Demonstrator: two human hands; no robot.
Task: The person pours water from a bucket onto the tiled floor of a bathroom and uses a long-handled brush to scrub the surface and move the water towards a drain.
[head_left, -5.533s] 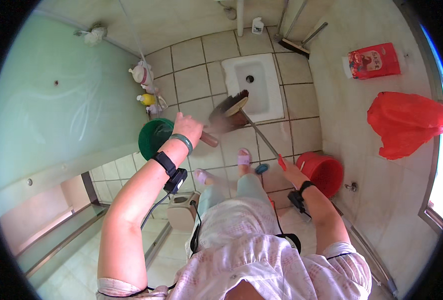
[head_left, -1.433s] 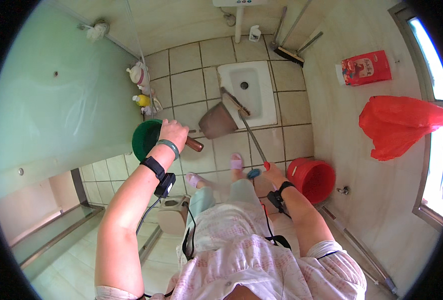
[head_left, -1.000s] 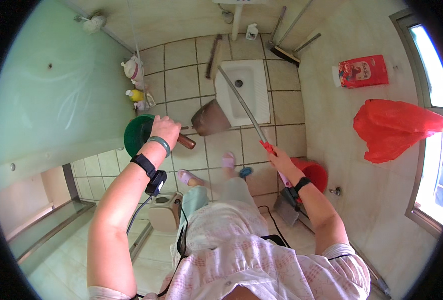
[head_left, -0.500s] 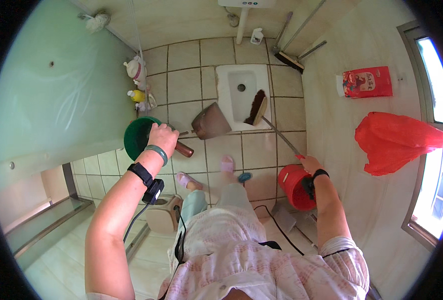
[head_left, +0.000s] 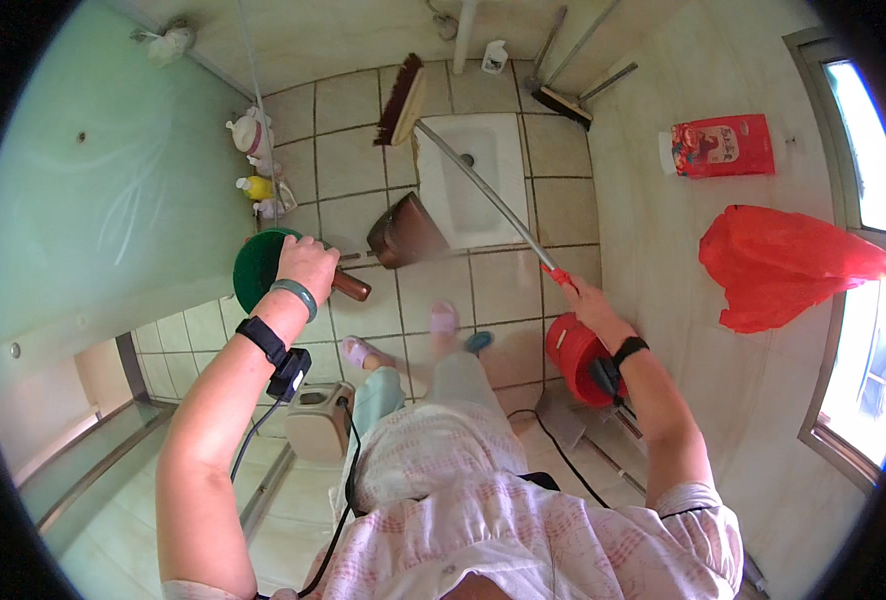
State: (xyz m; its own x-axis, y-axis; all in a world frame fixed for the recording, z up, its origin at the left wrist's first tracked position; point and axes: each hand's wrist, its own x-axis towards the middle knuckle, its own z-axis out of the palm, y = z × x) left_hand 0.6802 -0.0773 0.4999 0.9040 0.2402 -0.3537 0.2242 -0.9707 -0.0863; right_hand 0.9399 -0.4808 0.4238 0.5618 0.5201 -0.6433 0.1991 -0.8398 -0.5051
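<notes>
The red bucket (head_left: 575,357), contents hidden, sits near right. The right hand (head_left: 588,300) grips the broom (head_left: 483,190); the left hand (head_left: 308,268) holds the brown dustpan (head_left: 405,233) over the green basin (head_left: 260,268). A red packet (head_left: 723,146) hangs far right. The broom head has swung to the far left of the squat pan (head_left: 478,180).

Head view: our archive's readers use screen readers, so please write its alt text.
In a tiled washroom, the right hand holds a long broom over the squat toilet, and the left hand holds a brown dustpan by its handle.
</notes>
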